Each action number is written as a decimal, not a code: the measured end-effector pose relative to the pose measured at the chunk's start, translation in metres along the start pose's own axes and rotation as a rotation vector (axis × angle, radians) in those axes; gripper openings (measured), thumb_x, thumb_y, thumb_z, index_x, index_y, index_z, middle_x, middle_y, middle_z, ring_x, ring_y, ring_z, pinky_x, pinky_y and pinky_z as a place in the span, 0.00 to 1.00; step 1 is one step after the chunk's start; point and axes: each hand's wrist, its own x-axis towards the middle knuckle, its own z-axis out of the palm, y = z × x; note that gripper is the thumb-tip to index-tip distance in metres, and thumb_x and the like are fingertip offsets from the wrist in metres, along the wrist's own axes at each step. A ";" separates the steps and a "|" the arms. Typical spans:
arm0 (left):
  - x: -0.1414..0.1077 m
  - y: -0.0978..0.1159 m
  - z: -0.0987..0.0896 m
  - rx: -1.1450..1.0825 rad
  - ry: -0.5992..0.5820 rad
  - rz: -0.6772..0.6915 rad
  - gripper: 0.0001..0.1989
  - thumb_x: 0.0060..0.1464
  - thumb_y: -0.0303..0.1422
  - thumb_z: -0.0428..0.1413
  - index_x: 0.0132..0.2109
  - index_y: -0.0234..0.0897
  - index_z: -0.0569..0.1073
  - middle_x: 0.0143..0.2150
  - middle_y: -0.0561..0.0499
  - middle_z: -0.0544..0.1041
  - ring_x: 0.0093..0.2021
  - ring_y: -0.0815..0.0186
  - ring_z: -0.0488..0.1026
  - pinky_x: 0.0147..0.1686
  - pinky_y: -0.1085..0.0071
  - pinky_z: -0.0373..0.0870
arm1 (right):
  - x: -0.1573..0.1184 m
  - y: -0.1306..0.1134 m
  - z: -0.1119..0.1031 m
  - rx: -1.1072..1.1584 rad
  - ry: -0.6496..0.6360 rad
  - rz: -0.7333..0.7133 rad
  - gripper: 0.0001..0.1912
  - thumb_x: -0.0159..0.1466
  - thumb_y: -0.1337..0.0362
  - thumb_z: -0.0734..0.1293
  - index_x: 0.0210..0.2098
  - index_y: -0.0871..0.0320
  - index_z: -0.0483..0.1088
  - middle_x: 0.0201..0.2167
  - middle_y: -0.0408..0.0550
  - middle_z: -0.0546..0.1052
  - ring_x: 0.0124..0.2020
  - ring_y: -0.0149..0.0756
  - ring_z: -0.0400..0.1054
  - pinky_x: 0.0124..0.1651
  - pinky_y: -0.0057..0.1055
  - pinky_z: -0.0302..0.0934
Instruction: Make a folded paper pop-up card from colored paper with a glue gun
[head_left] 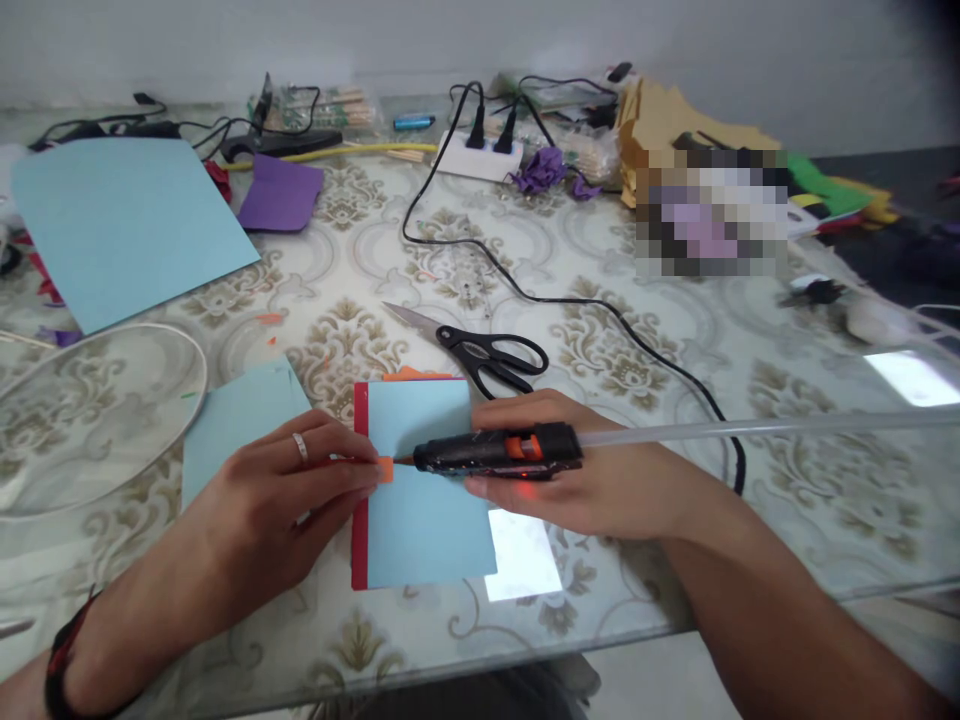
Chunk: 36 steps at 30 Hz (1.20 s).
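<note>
My left hand [277, 500] pinches a small orange paper piece [385, 469] above a light blue paper sheet [431, 535]. In my right hand [600, 490] is a black hot glue gun [480, 455] with a clear glue stick [750, 431] sticking out of its back; a red light glows on it. The nozzle tip points left and meets or nearly meets the orange piece. Red paper [360, 540] shows along the blue sheet's left edge, and orange paper shows behind its top. Black-handled scissors [480, 350] lie just beyond the sheet.
A black cord [525, 295] runs across the patterned tabletop from a white power strip [480, 155]. At the left are a large blue sheet [135, 220], a purple paper [281, 195], a thin white hoop [199, 400] and smaller blue paper [240, 410]. Brown paper [660, 120] stands at the back right.
</note>
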 end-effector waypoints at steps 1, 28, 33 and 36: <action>0.000 0.000 0.000 -0.005 0.005 0.005 0.08 0.69 0.24 0.58 0.49 0.40 0.81 0.48 0.50 0.84 0.49 0.67 0.81 0.49 0.74 0.81 | 0.000 0.000 0.000 0.005 0.008 0.002 0.13 0.65 0.60 0.72 0.28 0.55 0.67 0.23 0.37 0.65 0.24 0.30 0.59 0.26 0.29 0.54; -0.007 -0.006 0.003 0.069 -0.063 0.040 0.10 0.70 0.23 0.56 0.52 0.39 0.79 0.52 0.49 0.82 0.51 0.65 0.79 0.48 0.71 0.79 | 0.002 0.003 -0.002 0.003 -0.018 -0.007 0.09 0.66 0.58 0.72 0.33 0.56 0.74 0.25 0.40 0.71 0.26 0.33 0.63 0.28 0.30 0.59; -0.006 -0.003 0.000 0.117 -0.131 0.018 0.10 0.70 0.23 0.55 0.52 0.39 0.79 0.51 0.48 0.82 0.51 0.62 0.79 0.48 0.66 0.80 | 0.003 0.000 0.001 -0.002 0.010 -0.021 0.12 0.65 0.60 0.72 0.27 0.54 0.69 0.23 0.39 0.68 0.25 0.33 0.61 0.27 0.31 0.57; -0.005 -0.001 -0.001 0.161 -0.147 0.036 0.11 0.70 0.23 0.55 0.52 0.39 0.79 0.50 0.48 0.83 0.51 0.60 0.79 0.47 0.64 0.80 | 0.004 -0.001 0.000 -0.014 0.001 -0.016 0.14 0.65 0.62 0.72 0.26 0.54 0.67 0.23 0.38 0.66 0.25 0.32 0.61 0.27 0.31 0.55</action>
